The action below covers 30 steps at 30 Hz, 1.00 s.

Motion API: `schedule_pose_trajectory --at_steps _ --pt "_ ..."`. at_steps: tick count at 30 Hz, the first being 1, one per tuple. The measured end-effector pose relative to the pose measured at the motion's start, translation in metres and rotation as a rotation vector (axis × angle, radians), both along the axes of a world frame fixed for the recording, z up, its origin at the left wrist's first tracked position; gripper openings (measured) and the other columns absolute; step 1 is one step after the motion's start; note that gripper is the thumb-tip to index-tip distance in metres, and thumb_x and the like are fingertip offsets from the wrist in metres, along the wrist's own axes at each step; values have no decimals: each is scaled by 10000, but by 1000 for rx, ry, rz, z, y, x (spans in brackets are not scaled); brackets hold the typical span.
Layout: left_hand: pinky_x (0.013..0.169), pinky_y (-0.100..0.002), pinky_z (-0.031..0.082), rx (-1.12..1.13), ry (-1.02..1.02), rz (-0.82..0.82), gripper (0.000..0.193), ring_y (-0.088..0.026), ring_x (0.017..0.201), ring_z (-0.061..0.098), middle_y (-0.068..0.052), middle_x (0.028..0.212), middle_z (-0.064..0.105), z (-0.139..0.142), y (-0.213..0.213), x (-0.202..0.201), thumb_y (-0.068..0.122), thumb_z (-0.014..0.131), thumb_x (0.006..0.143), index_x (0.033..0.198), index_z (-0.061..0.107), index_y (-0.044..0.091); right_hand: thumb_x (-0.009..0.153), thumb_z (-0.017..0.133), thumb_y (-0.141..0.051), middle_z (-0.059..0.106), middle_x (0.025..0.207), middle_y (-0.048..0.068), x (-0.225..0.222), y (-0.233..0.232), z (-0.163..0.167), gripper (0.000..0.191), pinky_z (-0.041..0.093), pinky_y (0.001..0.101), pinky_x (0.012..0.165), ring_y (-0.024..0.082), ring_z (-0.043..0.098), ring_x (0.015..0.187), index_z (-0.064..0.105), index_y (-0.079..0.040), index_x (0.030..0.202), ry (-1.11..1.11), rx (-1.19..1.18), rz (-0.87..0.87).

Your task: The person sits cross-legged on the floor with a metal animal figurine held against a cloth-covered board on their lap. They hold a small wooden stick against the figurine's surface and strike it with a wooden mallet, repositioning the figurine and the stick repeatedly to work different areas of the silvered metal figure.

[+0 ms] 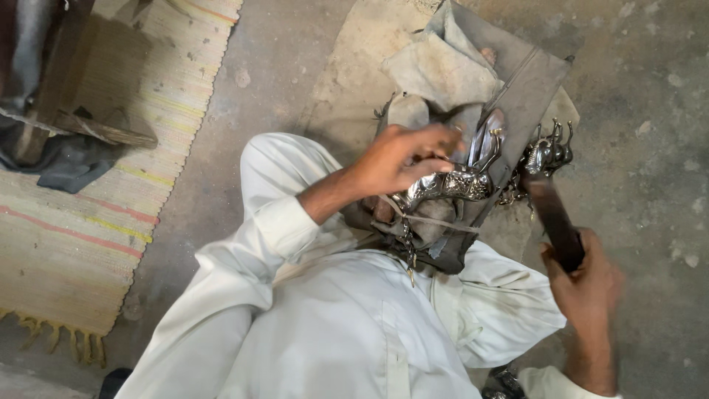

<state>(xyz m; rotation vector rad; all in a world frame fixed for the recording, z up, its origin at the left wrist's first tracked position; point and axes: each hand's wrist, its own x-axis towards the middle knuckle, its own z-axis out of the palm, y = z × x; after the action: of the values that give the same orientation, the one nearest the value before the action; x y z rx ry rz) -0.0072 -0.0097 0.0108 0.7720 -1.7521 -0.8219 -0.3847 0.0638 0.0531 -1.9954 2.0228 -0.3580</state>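
My left hand [402, 159] is closed around a shiny silver metal figurine [450, 183] with embossed surface and curved horn-like parts, pressing it onto a grey cloth [443, 70] draped over a dark slab. My right hand [587, 277] grips the dark brown handle of a tool [555, 218] that points up toward a cluster of small silver hooked metal pieces [548, 151] at the cloth's right edge. A thin cord runs across the cloth below the figurine. I wear white clothing.
A striped woven mat [88, 222] with a fringe lies on the left on the concrete floor [650, 89]. A wooden piece [96, 129] and dark cloth [70, 162] sit on the mat's upper left. A small dark metal object [506, 380] rests by my right knee.
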Motion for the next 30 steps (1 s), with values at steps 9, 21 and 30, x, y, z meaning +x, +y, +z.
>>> schedule_pose_trajectory --at_steps 9,21,30 --pt "663 -235 586 569 343 58 310 -59 766 715 -48 873 741 -39 37 36 32 733 974 1253 597 22 888 696 -91 629 744 37 45 40 -113 243 488 315 536 140 581 577 642 -22 1115 -993 479 -494" --pt "676 -236 625 703 379 26 380 -89 811 742 -55 889 724 -42 48 40 -10 721 945 1296 576 -11 933 665 -112 619 683 96 84 22 -104 215 501 342 488 182 590 496 593 39 1067 -810 520 -467" --pt "652 -229 613 630 238 30 382 -72 780 717 -62 888 738 -25 29 40 10 762 917 1269 615 -4 928 665 -103 638 725 96 95 26 -98 211 498 334 486 180 605 507 613 40 1074 -722 448 -507"
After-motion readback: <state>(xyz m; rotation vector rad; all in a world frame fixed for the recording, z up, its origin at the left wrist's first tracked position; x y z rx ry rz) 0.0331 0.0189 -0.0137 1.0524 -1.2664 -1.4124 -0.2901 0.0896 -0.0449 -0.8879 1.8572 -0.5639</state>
